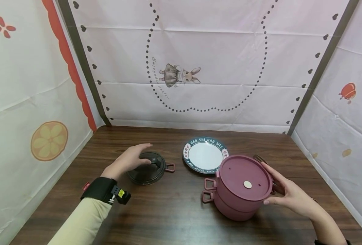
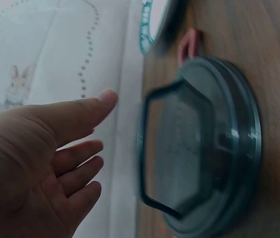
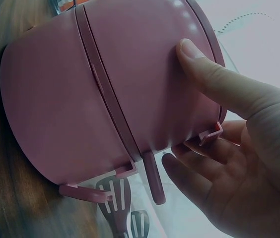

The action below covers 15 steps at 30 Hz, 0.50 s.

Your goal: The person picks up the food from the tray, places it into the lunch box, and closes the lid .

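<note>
Dark wood table [image 1: 168, 211], walled on three sides by pale printed cloth; rabbit print [image 1: 179, 75] on the far wall.

Nearest on the table: pink pot [image 1: 240, 187], two stacked tiers, lid on, loop handles facing left. Right hand [image 1: 291, 194] at the pot's right side, fingers spread and fairly straight, thumb [image 3: 204, 69] pressed on the upper tier's wall, fingers by the right-side handles. Grip open, not closed round anything.

Left of the pot, well apart: dark glass lid [image 1: 147, 168], flat on the table. Left hand [image 1: 127, 160] just over it, fingers extended and relaxed; contact unclear. Nothing held.

Beyond the pot, just behind: plate [image 1: 204, 154], white with lettered rim.
</note>
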### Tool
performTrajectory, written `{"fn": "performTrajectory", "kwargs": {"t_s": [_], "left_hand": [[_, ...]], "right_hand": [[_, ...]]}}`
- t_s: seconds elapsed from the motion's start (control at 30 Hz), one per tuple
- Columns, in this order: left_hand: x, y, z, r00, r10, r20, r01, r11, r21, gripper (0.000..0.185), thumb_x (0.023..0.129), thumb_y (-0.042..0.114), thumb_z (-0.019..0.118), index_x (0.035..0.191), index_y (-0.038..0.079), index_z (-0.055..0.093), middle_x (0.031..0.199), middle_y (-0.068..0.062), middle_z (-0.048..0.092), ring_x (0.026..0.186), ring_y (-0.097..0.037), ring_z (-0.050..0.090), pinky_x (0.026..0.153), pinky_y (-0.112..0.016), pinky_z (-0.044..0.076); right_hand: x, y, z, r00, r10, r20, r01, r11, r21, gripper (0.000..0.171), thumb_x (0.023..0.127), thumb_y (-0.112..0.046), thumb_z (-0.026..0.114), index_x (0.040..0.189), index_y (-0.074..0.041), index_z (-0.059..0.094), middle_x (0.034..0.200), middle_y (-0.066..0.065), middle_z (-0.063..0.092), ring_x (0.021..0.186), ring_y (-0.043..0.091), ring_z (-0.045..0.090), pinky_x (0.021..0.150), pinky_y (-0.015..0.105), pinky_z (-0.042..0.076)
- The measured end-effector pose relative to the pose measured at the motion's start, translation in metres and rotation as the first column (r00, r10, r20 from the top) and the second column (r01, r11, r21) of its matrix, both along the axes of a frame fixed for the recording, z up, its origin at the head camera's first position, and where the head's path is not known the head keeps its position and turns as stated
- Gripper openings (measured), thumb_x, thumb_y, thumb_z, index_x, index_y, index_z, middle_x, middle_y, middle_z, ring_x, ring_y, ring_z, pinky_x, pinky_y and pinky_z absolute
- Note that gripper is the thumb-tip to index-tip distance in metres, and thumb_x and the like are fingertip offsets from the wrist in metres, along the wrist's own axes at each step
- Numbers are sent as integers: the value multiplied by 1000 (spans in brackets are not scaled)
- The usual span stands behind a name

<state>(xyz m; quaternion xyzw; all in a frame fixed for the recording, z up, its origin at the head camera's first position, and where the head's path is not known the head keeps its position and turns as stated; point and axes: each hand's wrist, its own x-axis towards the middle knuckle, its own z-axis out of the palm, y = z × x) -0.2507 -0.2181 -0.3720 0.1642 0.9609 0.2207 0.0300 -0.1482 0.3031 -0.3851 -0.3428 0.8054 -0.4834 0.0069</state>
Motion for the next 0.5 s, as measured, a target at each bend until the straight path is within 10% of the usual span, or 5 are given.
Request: {"fn": "performTrajectory", "kwargs": {"t_s": [0.5], "left_hand": [[-6,-16,-27,999,37,7,-36,999,-31,32,95,15,67,128,13,69,132,-19,65,124,-38,60,97,-56,51]], "right_hand": [[-1,0,-2,1000,8,-9,-8,1000,-9,97,81,9,74,158,2,15,162,-19,26,137,-12,38,99,8,44]]}}
